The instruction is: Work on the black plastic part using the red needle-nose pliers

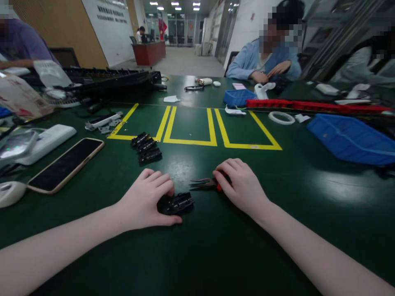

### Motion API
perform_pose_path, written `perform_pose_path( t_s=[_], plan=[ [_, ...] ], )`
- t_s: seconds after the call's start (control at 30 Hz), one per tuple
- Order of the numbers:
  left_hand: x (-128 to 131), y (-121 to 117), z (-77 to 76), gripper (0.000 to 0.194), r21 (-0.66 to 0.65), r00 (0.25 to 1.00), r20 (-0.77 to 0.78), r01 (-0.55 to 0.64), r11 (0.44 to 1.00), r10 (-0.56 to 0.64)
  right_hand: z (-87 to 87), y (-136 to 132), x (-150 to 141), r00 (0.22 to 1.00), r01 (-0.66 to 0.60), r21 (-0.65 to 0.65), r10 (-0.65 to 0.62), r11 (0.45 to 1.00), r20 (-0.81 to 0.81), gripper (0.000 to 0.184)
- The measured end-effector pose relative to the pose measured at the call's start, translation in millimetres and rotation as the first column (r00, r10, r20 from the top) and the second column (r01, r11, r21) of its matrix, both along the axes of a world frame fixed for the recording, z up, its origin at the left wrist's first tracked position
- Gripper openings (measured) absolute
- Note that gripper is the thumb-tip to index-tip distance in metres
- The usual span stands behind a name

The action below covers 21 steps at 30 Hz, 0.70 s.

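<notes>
My left hand rests on the green table with thumb and fingers spread around a black plastic part. The thumb lies stretched out just below the part, and the bent fingers reach its far side; its left end is partly hidden by the hand. Closed round the red handles of a pair of needle-nose pliers is my right hand. The pliers' jaws point left and stand slightly apart, beyond the black part. Farther forward, several similar black parts lie in a row.
Yellow tape outlines mark the table ahead. To the left lie a phone, a white device and metal pieces. A blue bin, a tape roll and a long red strip are at the right. Other people sit around the table.
</notes>
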<state>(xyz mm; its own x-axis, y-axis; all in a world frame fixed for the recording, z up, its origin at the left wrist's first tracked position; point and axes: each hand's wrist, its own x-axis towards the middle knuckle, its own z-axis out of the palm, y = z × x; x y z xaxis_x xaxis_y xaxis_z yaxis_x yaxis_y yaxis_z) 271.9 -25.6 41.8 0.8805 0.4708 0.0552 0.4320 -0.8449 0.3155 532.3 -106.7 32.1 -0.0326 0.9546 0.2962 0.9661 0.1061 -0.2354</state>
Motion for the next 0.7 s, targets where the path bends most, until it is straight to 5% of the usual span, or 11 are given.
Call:
perform_pose_path(
  t_s=[0.17,0.5,0.7],
  plan=[
    [0.0,0.5,-1.3,0.059,0.037,0.999,-0.004,-0.044,0.998,0.044,6.6,-11.1,5.9,1.0,0.023,-0.041,-0.024,0.999,-0.02,0.033],
    [-4.7,8.1,2.1,0.064,0.033,0.999,0.011,-0.035,0.999,0.035,15.6,-10.8,42.7,0.999,-0.023,-0.284,0.01,0.959,-0.044,0.074],
    [-10.3,16.4,1.8,0.059,-0.025,0.999,0.05,0.02,0.999,-0.019,21.6,-13.4,55.1,0.993,-0.068,-0.372,0.027,0.926,-0.115,0.074]
  ],
)
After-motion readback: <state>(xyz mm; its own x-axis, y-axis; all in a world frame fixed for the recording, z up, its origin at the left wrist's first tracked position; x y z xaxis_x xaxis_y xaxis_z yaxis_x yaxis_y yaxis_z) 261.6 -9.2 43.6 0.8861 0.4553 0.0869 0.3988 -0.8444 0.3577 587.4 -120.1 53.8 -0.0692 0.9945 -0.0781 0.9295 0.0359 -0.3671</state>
